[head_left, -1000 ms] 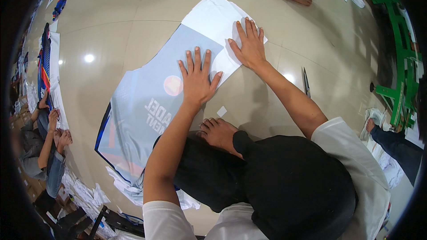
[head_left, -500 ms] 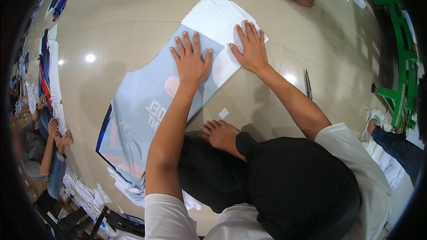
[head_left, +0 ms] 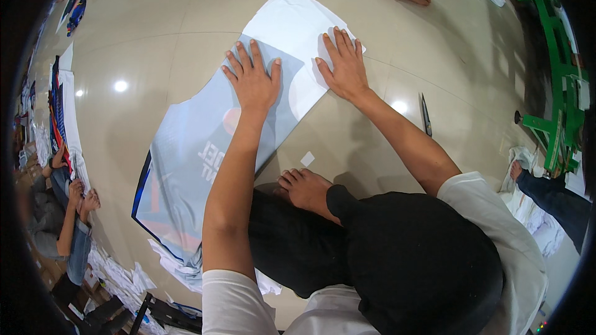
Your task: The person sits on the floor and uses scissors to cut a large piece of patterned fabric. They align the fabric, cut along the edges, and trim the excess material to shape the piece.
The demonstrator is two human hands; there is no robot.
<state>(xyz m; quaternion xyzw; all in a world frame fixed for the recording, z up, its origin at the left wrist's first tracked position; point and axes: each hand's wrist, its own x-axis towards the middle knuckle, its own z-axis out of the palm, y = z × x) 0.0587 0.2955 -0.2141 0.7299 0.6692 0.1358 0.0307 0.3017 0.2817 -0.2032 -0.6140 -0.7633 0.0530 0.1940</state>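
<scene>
Fabric, in the head view, lies flat on the beige floor directly under both hands, its long axis slanting from lower left to upper right. The left hand rests on the grey-blue part, nearer the middle; the right hand on the white far end. All visible fingers are spread, gripping nothing. The cloth looks thin, with faint reversed lettering, a reddish disc and a dark blue edge.

The beige floor bears pale fabric, a pointed tool and a white scrap.
</scene>
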